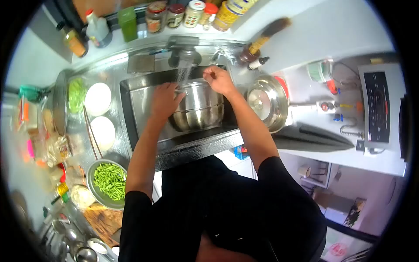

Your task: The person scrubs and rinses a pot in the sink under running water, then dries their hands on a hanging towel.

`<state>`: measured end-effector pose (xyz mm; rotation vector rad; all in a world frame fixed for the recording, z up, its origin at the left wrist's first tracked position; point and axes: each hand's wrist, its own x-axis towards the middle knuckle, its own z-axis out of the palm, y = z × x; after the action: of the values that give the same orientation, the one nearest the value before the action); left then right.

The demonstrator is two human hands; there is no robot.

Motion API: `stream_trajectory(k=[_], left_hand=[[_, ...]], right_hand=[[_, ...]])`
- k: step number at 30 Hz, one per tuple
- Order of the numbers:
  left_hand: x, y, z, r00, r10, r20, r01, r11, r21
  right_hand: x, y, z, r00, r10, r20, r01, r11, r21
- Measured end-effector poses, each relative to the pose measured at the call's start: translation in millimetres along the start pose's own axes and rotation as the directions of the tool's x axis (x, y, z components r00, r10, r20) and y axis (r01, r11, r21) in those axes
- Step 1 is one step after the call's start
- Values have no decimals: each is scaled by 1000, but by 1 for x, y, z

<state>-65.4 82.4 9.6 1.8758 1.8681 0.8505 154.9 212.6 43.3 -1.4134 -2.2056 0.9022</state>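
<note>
A shiny steel pot (198,109) sits in the sink (139,107) under running water (183,73) from the faucet (185,43). My left hand (165,101) is at the pot's left side, closed around its small side handle (180,91). My right hand (219,81) is by the pot's far right rim, near the water stream. Its fingers are curled together, and what they hold, if anything, is hidden. The inside of the pot cannot be made out.
Right of the sink stands a steel bowl (279,105). On the left are two white plates (98,99), chopsticks (91,131) and a bowl of cut green beans (109,181). Jars (175,16) and bottles (98,29) line the back ledge. A wooden-handled brush (259,42) stands back right.
</note>
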Motion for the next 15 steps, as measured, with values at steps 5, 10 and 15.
stream_trajectory(k=[5,10,15], left_hand=[[13,9,-1,995,8,98,-19,993,119],[34,-2,0,978,46,205,-79,985,155],[36,-8,12,982,21,188,-47,990,134]], right_hand=[[18,29,-10,949,106,-297,-100,994,36],[21,44,-14,980,145,-138,-139,989,52],[18,14,-23,980,71,-185,-48,991,129]])
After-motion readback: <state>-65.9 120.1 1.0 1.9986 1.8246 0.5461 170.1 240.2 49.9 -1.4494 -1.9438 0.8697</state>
